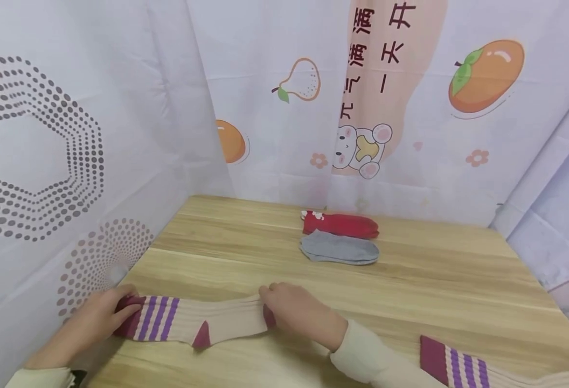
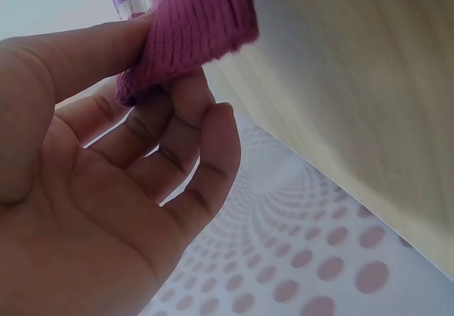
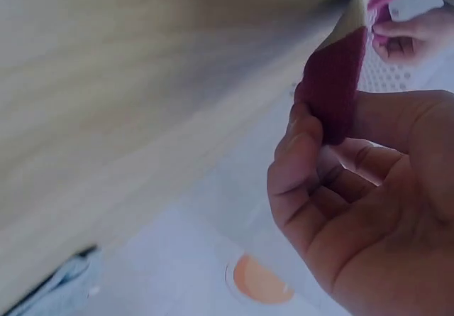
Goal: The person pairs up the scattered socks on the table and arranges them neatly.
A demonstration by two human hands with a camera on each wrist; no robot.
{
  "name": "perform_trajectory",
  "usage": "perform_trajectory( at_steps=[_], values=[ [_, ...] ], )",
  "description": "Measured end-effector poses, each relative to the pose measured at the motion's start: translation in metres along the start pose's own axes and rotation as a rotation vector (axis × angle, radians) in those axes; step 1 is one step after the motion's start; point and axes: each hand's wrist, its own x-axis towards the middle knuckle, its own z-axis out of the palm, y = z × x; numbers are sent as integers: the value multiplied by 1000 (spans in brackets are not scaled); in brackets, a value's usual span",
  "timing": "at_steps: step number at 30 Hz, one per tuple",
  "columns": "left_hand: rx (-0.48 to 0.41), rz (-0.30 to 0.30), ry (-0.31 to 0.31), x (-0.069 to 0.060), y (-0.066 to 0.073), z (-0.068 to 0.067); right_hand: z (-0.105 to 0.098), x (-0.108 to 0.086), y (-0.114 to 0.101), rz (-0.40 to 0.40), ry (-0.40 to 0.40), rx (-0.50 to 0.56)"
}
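Note:
A long cream sock (image 1: 231, 317) with purple stripes and maroon cuff, heel and toe stretches between both hands over the left front of the table. My left hand (image 1: 97, 318) pinches its cuff; in the left wrist view the thumb lies on one side of the maroon ribbing (image 2: 202, 25) and the fingers on the other. At the opposite end my right hand (image 1: 299, 312) pinches the maroon toe (image 3: 333, 82), as the right wrist view shows. A matching striped sock (image 1: 469, 369) lies at the front right, partly out of frame.
Toward the back of the wooden table (image 1: 236, 231) lie red socks (image 1: 345, 225), with grey socks (image 1: 340, 248) just in front of them. Printed white curtains (image 1: 265, 32) hang behind the table and along its left side.

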Motion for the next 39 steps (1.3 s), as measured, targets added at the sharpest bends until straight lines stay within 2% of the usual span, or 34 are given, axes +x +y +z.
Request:
perform_trajectory(
  at_steps=[3, 6, 12, 19, 22, 27, 31, 35, 39],
  values=[
    [-10, -17, -38, 5, 7, -2, -6, -8, 7, 22, 32, 18],
    [-23, -18, -49, 10, 14, -3, -11, -15, 14, 37, 65, 11],
    [-29, 8, -53, 20, 28, -2, -20, -28, 26, 62, 84, 5],
    [-89, 60, -121, 34, 45, -2, -25, -48, 41, 90, 93, -9],
    [-96, 57, -147, 40, 56, -3, -27, -56, 46, 99, 118, -21],
    [-119, 107, -154, 50, 73, 0, -35, -70, 56, 123, 128, -8],
    [-154, 155, -177, 63, 85, 6, -37, -80, 67, 139, 166, -20],
    [-193, 199, -187, 75, 94, 14, -40, -90, 79, 136, 221, -47],
    [-212, 231, -185, 83, 102, 19, -42, -97, 88, 142, 235, -28]
  ],
)
